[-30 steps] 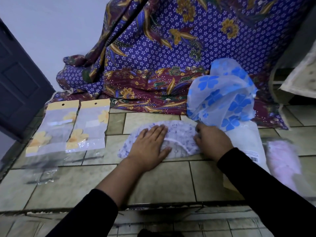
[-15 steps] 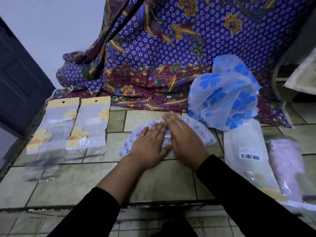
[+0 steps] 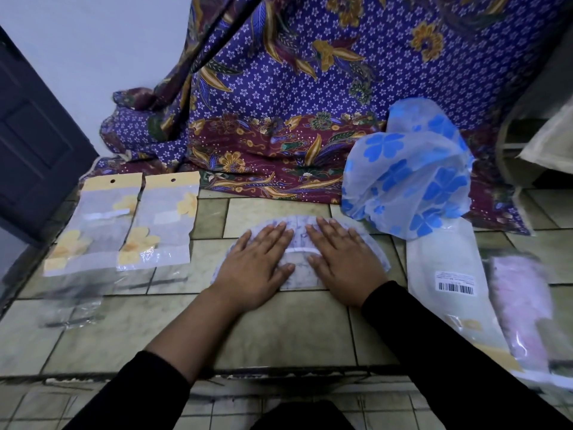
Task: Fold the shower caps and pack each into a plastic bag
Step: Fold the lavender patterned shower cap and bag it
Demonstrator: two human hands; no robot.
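The white shower cap (image 3: 299,276) with the faint purple print lies flattened into a half-moon near the middle of the tiled ledge (image 3: 279,330), curved side toward the far edge. Both hands lie on it side by side with a narrow strip of cap showing between them: the left hand (image 3: 257,268) covers its left half and the right hand (image 3: 344,265) its right half, fingers straight and pressed flat, gripping nothing. This looks like the smoothing stage of a fold. To do it well, I would sweep the palms outward from the centre to drive trapped air to the ends, keep the gathered elastic rim lined up, and only then turn the tips inward, so the packet comes out narrow enough for a bag. The film looks thin and slippery, so one palm lifted too soon may let it spring open. Toward the left edge two packed bags (image 3: 124,225) with yellow flowers and card headers lie side by side; nearer the front-left corner is some clear plastic (image 3: 71,305), too blurred to identify. Toward the right, a puffed blue-flowered cap (image 3: 409,175) waits unfolded, with a long barcoded bag (image 3: 446,274) in front of it and a pink packet (image 3: 521,305) beyond. A purple batik cloth (image 3: 310,88) drapes along the far edge.
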